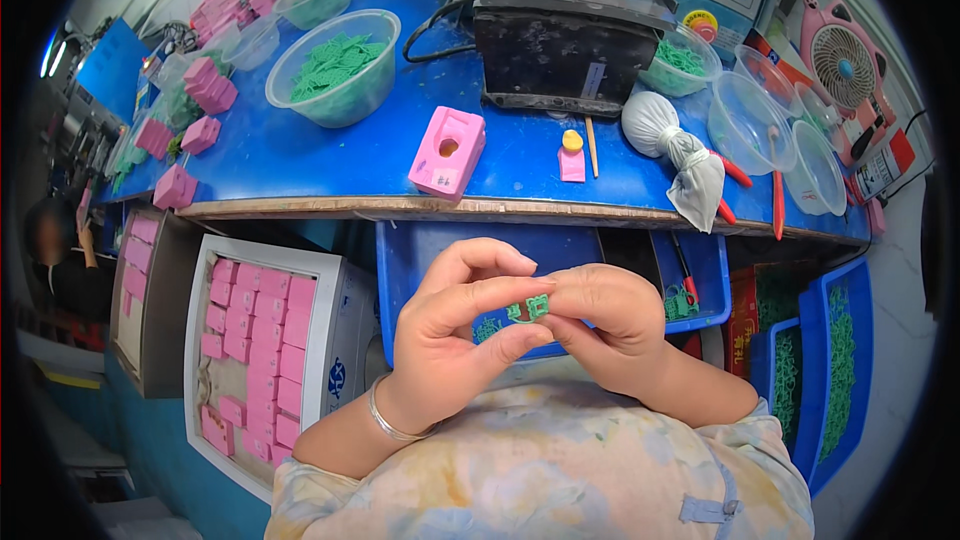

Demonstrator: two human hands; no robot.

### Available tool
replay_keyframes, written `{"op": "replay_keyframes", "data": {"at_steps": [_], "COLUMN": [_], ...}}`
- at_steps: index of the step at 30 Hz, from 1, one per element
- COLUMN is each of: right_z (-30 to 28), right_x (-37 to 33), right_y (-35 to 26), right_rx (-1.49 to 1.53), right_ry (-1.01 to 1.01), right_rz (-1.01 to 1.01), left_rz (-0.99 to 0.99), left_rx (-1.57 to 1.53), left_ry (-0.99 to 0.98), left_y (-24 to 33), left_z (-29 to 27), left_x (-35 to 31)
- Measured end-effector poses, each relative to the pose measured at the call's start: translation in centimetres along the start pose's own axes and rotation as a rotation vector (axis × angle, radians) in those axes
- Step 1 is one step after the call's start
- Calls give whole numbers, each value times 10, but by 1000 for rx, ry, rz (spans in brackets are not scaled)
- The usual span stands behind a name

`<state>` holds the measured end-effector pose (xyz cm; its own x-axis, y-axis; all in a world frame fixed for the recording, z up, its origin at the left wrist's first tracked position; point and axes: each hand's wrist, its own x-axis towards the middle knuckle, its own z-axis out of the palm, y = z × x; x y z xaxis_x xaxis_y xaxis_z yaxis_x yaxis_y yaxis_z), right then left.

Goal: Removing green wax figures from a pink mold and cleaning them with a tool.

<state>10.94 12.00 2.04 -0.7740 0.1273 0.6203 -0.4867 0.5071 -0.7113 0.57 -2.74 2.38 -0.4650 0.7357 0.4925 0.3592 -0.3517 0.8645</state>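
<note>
Between both hands, over the lap, is a small green wax ring (537,307) with an openwork top. My left hand (435,335) pinches its left side with thumb and forefinger, the other fingers curled loosely above. My right hand (620,315) grips the right side with thumb and fingertips, which hide part of it. Beneath the hands a blue tray (425,252) holds more green pieces and a red-handled tool (687,275). On the table edge beyond lie a pink mold block (432,175) with a hole and a small pink piece (572,168) with a yellow knob.
A wooden stick (592,150), a tied white cloth bag (650,120) and a bowl of green pieces (375,110) sit on the blue table. A black machine (560,55) stands behind. Left is a box of pink blocks (328,340); right, blue bins (860,340). Another person (75,285) is far left.
</note>
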Motion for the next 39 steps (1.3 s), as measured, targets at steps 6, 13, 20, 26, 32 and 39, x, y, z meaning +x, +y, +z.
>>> {"op": "replay_keyframes", "data": {"at_steps": [6, 13, 20, 26, 32, 39], "right_z": [-15, -46, -47, -57, -57, -46], "right_x": [14, 27, 8, 4, 17, 17], "right_y": [10, 50, 56, 24, 12, 3], "right_rx": [-453, -1097, -1025, -741, -559, -92], "right_ry": [83, -56, -122, 160, 293, 214], "right_rz": [76, 57, -72, -345, 71, 585], "left_rz": [59, -4, 23, 15, 11, 43], "left_rx": [64, 67, 72, 98, 130, 185], "left_ry": [61, 107, 104, 125, 137, 111], "left_y": [0, 6, -1, 0, 2, 2], "left_z": [-2, 3, 0, 2, 4, 2], "left_x": [2, 0, -1, -1, -2, -1]}}
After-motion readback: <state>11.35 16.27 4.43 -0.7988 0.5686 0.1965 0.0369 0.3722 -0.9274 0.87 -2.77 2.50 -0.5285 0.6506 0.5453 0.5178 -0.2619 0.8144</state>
